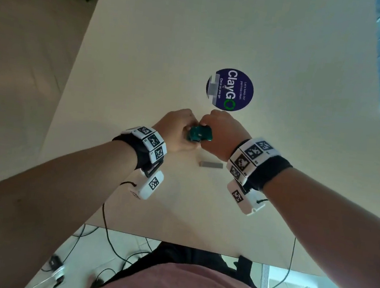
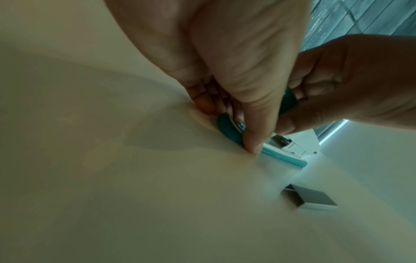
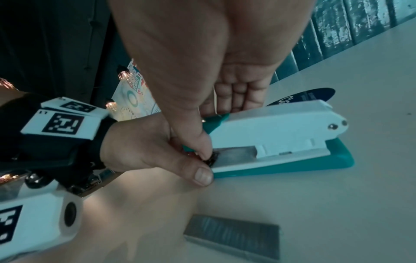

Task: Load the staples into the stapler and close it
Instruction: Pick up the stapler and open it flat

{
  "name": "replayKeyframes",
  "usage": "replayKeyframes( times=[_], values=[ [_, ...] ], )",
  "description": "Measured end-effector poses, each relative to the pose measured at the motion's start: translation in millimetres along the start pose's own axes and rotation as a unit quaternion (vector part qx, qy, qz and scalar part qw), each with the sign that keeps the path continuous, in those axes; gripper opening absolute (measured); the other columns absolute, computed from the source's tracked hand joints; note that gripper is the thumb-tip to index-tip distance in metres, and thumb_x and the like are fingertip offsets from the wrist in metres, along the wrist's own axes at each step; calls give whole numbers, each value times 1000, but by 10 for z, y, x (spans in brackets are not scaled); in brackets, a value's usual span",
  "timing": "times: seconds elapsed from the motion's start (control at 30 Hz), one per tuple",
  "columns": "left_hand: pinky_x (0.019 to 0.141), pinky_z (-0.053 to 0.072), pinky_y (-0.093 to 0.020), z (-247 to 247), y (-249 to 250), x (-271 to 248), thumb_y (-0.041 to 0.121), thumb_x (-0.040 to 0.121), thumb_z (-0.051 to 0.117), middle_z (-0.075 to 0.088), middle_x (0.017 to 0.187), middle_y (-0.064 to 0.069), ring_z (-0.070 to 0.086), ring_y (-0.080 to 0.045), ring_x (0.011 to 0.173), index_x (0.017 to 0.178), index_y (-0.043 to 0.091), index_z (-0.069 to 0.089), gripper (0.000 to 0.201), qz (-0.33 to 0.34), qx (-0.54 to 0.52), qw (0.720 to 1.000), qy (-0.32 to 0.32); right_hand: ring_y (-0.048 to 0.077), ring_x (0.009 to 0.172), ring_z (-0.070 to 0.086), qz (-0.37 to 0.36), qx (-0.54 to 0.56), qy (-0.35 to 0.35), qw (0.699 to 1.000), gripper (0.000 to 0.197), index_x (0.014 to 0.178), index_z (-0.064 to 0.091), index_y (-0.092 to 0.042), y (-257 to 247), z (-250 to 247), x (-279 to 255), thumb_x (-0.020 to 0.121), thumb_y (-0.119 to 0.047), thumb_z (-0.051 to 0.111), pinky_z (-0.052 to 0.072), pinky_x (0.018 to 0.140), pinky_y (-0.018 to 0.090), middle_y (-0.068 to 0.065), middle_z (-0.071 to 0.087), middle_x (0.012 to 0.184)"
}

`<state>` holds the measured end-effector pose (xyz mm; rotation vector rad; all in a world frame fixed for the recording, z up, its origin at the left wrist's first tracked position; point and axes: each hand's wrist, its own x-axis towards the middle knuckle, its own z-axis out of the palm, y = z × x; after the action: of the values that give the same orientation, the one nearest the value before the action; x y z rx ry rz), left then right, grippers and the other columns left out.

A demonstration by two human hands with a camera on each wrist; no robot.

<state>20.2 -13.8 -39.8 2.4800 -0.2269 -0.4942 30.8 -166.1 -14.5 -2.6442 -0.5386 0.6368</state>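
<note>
A teal and white stapler (image 3: 276, 142) is held on the cream bench (image 1: 288, 60) by both hands, which are close together. The left hand (image 1: 173, 132) and the right hand (image 1: 223, 133) are curled around its front end. A strip of staples (image 1: 210, 164) lies on the bench just beside it, untouched.

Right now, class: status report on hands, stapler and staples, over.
Left hand and right hand both grip the stapler. Staples lie loose on the table, unloaded. Nothing in the way.

Stapler (image 1: 200, 133) mostly hidden between hands; staple strip (image 3: 233, 237) cut off at frame bottom.
</note>
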Motion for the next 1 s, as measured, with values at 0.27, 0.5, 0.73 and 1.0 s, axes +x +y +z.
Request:
replayKeyframes(
  times=[0.27,0.5,0.73,1.0],
  values=[
    [64,43,-30,45,-73,25,31,61,76,62,83,-5,56,-21,71,81,9,60,34,30,-27,999,5,21,93,55,-14,71,25,997,29,107,61,-14,33,-157,-159,78,-16,61,43,81,29,5,59,103],
    [71,36,-12,70,-130,36,21,63,81,63,96,-7,53,-13,79,99,11,68,40,53,-38,998,3,19,85,64,1,175,124,977,27,89,60,-17,443,-506,-676,65,-9,72,54,83,28,1,67,91],
    [72,36,-8,80,-109,40,20,62,81,64,95,-8,55,-14,80,97,12,68,38,48,-38,998,12,15,66,55,60,54,129,988,24,79,59,-19,953,-498,-807,62,-10,73,36,58,11,-1,62,77],
    [72,38,-5,84,-131,34,20,62,81,64,95,-7,56,-13,81,97,12,68,38,51,-42,998,17,16,82,47,79,18,114,990,23,91,64,-18,1139,-184,-653,69,-16,68,38,75,29,-4,53,83]
  ],
)
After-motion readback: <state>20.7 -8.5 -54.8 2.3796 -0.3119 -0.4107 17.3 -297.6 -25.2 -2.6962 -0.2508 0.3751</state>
